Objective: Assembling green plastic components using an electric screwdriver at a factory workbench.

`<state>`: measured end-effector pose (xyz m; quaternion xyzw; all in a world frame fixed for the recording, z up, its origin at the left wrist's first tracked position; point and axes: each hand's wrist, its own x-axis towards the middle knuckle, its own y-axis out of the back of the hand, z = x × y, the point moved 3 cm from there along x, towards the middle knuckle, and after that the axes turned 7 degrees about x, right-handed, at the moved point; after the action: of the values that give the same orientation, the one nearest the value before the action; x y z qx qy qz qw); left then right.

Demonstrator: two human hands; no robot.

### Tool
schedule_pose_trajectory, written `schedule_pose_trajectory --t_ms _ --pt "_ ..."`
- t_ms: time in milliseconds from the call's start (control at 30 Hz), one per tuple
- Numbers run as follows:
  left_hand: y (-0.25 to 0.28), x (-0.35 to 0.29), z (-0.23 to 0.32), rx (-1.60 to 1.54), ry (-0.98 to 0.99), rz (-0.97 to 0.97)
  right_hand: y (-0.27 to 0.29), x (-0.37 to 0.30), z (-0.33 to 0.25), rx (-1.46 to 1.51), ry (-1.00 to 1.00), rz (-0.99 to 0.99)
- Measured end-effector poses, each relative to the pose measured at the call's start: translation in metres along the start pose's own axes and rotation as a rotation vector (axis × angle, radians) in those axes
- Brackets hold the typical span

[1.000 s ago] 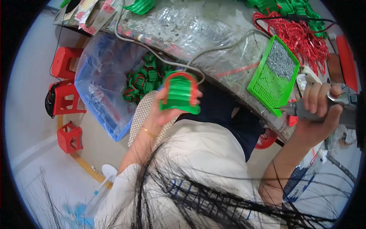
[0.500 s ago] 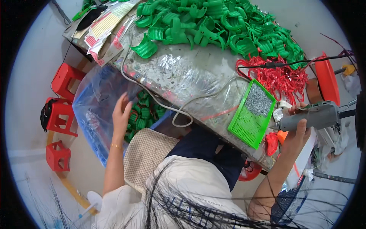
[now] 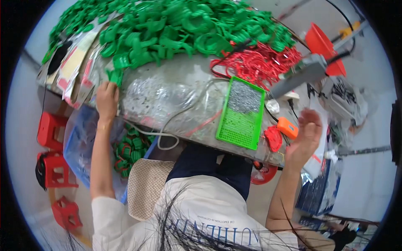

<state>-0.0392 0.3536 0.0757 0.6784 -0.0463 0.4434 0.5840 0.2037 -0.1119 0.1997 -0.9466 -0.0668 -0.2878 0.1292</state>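
Note:
My left hand (image 3: 107,99) is at the table's left front, fingers closed at the lower edge of a curved green plastic piece (image 3: 115,77). That piece lies at the near side of a big heap of similar green pieces (image 3: 167,29). My right hand (image 3: 306,136) is raised at the right, slightly blurred, with its fingers apart and nothing in them. Above it hangs a grey electric screwdriver (image 3: 299,78), apart from the hand. Left of the screwdriver, a green tray (image 3: 238,133) holds many small silvery screws (image 3: 243,97).
Red straps (image 3: 259,62) lie in a tangle behind the tray. An orange box (image 3: 287,127) and a red piece (image 3: 273,138) sit right of it. A grey cable (image 3: 165,133) loops over the table edge. Below, a blue-lined bin (image 3: 79,146) holds green-and-red pieces; red stools (image 3: 56,171) stand left.
My left hand has moved from over the bin up to the green piece on the table. My right hand has let go of the screwdriver, which now hangs free. The view has shifted.

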Motion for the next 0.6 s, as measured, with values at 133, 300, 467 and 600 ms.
schedule_pose_trajectory --t_ms 133,300,467,600 --pt "0.05 -0.015 0.105 -0.25 0.055 0.063 -0.012 -0.055 0.023 -0.033 -0.549 -0.533" --pt "0.097 -0.052 0.236 -0.702 -0.22 -0.125 -0.048 -0.111 0.035 0.218 -0.888 -0.576" --pt "0.086 -0.07 0.295 -0.797 -0.382 -0.251 -0.035 -0.122 0.049 0.195 -1.056 -0.585" --pt "0.096 -0.068 0.304 -0.969 -0.505 -0.239 -0.006 -0.119 0.058 0.161 -0.965 -0.474"
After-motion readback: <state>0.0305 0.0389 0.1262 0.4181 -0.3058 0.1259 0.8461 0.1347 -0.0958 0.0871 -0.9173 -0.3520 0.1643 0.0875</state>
